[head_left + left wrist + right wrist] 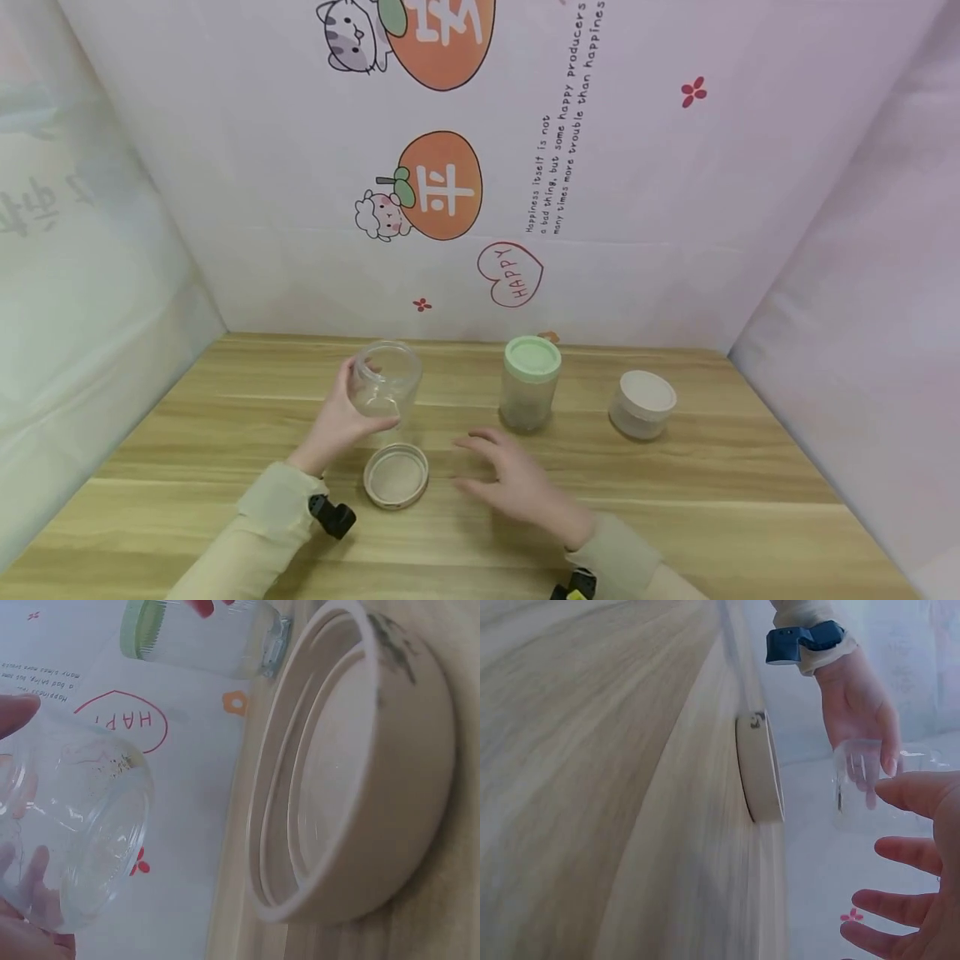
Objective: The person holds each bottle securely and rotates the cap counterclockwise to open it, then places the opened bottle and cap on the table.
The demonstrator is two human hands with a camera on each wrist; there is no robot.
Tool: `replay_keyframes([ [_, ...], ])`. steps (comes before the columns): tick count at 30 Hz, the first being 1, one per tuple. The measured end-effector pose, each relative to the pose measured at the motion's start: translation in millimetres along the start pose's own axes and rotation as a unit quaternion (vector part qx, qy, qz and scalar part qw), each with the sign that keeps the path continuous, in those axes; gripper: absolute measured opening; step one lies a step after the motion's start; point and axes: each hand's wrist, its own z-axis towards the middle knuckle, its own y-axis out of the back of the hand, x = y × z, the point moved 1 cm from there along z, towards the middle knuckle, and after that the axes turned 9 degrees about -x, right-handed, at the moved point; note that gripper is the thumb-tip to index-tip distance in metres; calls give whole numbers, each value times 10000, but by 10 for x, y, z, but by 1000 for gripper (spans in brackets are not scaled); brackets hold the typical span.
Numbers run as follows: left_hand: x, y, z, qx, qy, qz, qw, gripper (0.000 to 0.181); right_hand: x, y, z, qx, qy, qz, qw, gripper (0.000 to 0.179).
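My left hand (343,423) grips a clear jar (390,379) with no lid on it, thumb on the near side and fingers round the far side. In the left wrist view the jar (82,825) hangs above the table, tilted. Just below it in the head view, a cream lid (397,476) lies on the table with its hollow side up; the left wrist view shows the lid's (405,787) thick rim close by. To the right of the lid, my right hand (517,483) hovers with its fingers spread and nothing in them, pointing towards the jar.
A taller jar with a green lid (532,360) stands behind my right hand. Farther right sits a low jar with a white lid (645,404). The wooden table (712,533) meets a printed cloth wall (315,275) at the back, with cloth on both sides.
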Motion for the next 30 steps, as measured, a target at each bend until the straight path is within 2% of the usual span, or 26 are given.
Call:
replay_keyframes([
  [5, 7, -70, 96, 32, 112, 6, 9999, 95, -111, 138, -75, -307, -166, 180, 9992, 45],
  [12, 52, -157, 182, 216, -69, -135, 9997, 95, -250, 270, -177, -570, -150, -45, 9982, 42],
  [20, 175, -171, 286, 331, 26, 20, 9994, 98, -410, 348, -250, -809, -239, -39, 9964, 39],
  [27, 260, -178, 359, 417, 162, 16, 9990, 99, -492, 372, -307, -853, -283, -172, 9958, 37],
  [30, 294, -178, 383, 478, 169, -36, 9987, 99, -524, 379, -321, -875, -471, -55, 9950, 36],
])
